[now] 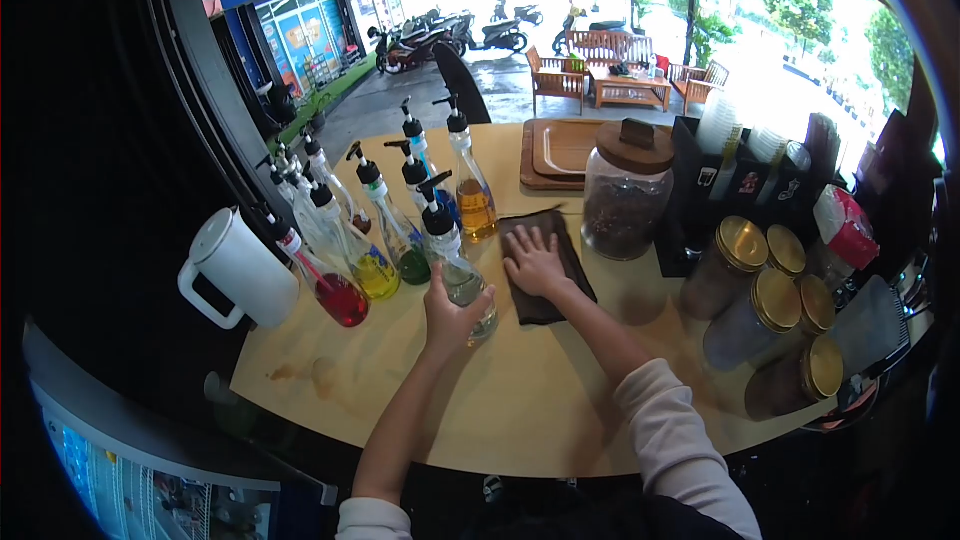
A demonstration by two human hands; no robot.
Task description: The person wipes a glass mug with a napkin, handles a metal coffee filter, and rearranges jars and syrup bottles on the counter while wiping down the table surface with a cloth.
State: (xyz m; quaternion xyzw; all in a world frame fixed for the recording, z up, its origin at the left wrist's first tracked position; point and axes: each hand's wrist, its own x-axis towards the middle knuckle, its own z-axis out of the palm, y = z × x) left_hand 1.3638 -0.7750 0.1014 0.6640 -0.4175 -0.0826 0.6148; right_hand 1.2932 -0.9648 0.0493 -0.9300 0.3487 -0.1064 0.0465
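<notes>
My left hand [455, 308] is wrapped round a clear pump bottle [465, 283] with a black pump top and a little clear liquid inside. The bottle is upright, close to the table surface; whether its base touches cannot be told. On a dark folded cloth [548, 302] my right hand [536, 262] lies flat with its fingers spread. Other pump bottles stand left of and behind the held one: a red one [342, 300], a yellow one [375, 273], a green one [411, 264] and an amber one [476, 208].
A white jug [240, 270] stands at the left edge. Right of the cloth is a glass jar with a wooden lid [628, 202], with wooden trays [560, 152] behind. Several gold-lidded jars [776, 300] and a black cup holder [715, 180] occupy the right of the table [500, 410].
</notes>
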